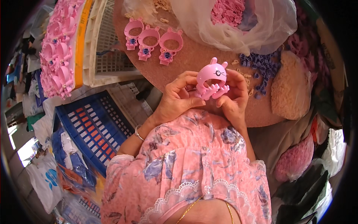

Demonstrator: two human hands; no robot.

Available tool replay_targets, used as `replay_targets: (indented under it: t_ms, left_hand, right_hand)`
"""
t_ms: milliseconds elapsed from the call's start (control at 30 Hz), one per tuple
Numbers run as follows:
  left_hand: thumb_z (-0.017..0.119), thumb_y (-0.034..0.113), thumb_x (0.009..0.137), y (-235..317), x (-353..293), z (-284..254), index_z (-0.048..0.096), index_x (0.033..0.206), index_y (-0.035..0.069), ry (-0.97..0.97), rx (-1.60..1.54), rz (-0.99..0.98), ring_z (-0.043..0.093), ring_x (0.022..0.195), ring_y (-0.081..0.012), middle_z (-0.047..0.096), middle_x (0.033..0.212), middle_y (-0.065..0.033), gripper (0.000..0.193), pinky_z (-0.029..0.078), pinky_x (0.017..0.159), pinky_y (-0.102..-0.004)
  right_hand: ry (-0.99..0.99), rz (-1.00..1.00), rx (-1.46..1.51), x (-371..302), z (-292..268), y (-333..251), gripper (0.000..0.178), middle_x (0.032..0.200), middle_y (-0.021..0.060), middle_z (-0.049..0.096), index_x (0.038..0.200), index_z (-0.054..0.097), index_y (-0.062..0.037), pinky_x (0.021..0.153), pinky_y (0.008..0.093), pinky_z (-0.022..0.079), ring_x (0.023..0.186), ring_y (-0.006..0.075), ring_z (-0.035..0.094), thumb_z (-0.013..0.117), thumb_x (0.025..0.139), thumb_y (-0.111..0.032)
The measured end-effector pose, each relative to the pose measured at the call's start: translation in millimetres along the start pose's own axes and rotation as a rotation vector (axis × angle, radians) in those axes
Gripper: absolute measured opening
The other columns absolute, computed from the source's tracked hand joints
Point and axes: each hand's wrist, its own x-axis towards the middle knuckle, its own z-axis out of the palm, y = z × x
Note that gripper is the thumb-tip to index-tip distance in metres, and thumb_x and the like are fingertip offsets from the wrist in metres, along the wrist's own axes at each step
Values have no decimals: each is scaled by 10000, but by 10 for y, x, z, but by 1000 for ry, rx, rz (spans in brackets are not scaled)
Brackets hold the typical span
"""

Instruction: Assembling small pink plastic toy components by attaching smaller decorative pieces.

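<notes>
Between both hands, just above the near part of the round table (179, 71), is a pink plastic toy animal head (213, 77). It has two upright ears, a printed eye, a round opening and small finger-like prongs at its lower edge. My left hand (182, 91) grips its left side, thumb low. My right hand (235, 94) holds its right side, with the fingers partly behind it. Farther off on the table lie three pink ring-shaped frames (148, 42) with ears and blue inserts.
Small blue plastic parts (263, 71) and beige pieces (247, 76) are scattered at right, beside a bag of beige pieces (291, 86). A clear bag (194, 22) holds pink parts. At left are a white crate (112, 76), a box of pink toys (56, 52) and a blue basket (97, 128).
</notes>
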Motion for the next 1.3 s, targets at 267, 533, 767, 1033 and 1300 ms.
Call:
replay_targets:
  t_ms: [267, 533, 767, 1033, 1300]
  left_hand:
    - [740, -63, 803, -79, -32, 31, 559, 1259, 6, 62, -99, -56, 570, 1120, -137, 595, 1214, -66, 496, 475, 975, -285]
    - [673, -33, 877, -63, 77, -34, 567, 1240, 18, 146, -202, -101, 605, 1024, -118, 636, 1134, -56, 382, 509, 896, -269]
    - [676, 146, 919, 444, -82, -299, 535, 1290, 77, 30, -480, 146, 624, 981, -259, 611, 1157, -158, 402, 514, 727, -305]
    - [670, 23, 855, 2408, -570, -1524, 618, 1031, 17, 962, 580, 705, 599, 816, -78, 657, 944, -25, 184, 474, 724, -214]
    - [823, 129, 723, 3409, -78, -3329, 678, 909, -24, 1027, 1583, 534, 655, 737, -137, 688, 815, -80, 281, 507, 656, -282]
  right_hand:
    - [30, -206, -379, -40, -39, 44, 604, 1092, 84, 600, 1247, 530, 1, 924, 279, 439, 1042, 172, 562, 810, 713, 37]
    - [-30, -278, -427, 114, 73, 44, 795, 1093, 81, 595, 1393, 442, -18, 889, 286, 450, 1004, 179, 566, 808, 693, 66]
    - [101, -194, -482, 2, -129, 85, 617, 1049, 29, 579, 1420, 420, -26, 828, 259, 453, 928, 125, 549, 687, 889, -191]
    - [101, -176, -534, -66, -145, 154, 363, 1031, 21, 590, 1251, 580, -32, 812, 239, 446, 906, 122, 545, 647, 895, -61]
    - [73, -88, -670, 27, 2, -37, 286, 1093, 87, 641, 1180, 635, -6, 867, 279, 494, 975, 189, 591, 687, 902, -49]
